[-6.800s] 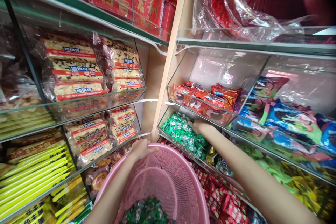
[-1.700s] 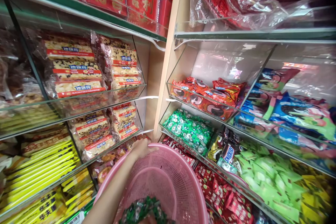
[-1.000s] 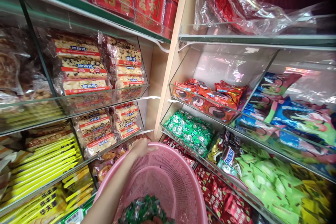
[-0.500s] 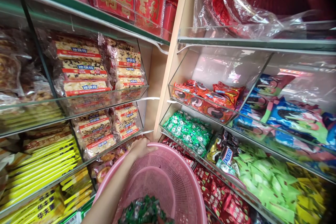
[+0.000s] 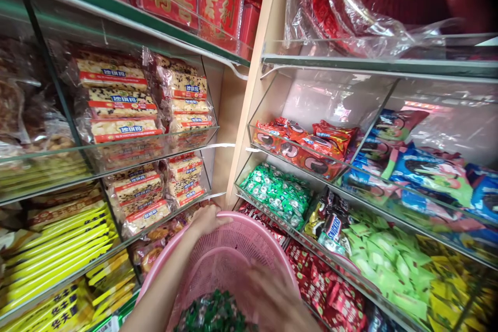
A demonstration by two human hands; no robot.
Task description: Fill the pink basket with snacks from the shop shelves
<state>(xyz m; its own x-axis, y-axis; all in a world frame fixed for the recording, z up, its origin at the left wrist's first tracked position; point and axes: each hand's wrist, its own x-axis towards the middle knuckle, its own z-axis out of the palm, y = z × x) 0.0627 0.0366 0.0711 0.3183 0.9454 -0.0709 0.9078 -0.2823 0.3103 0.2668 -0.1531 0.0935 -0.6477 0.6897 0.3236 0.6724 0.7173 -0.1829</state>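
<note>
My left hand (image 5: pixel 207 220) is closed over the far rim of a pink plastic basket (image 5: pixel 249 238), its fingers curled around the edge. At the bottom of the basket lies a heap of green-wrapped candies (image 5: pixel 213 314). Over the basket's right side, my right hand (image 5: pixel 268 290) is smeared by motion, to the right of the heap; its fingers cannot be made out. More green-wrapped candies (image 5: pixel 277 192) fill a clear shelf bin just beyond the rim.
Snack bars in clear wrappers (image 5: pixel 124 98) and yellow packets (image 5: pixel 58 254) are stacked on the left shelves. To the right are Snickers bars (image 5: pixel 332 228), light-green packets (image 5: pixel 389 264), red packets (image 5: pixel 330 285) and blue packets (image 5: pixel 431 171). Glass shelf edges (image 5: pixel 373 65) project on both sides.
My right hand has come into view over the right part of the basket. My left hand keeps its hold on the rim. The view has shifted slightly.
</note>
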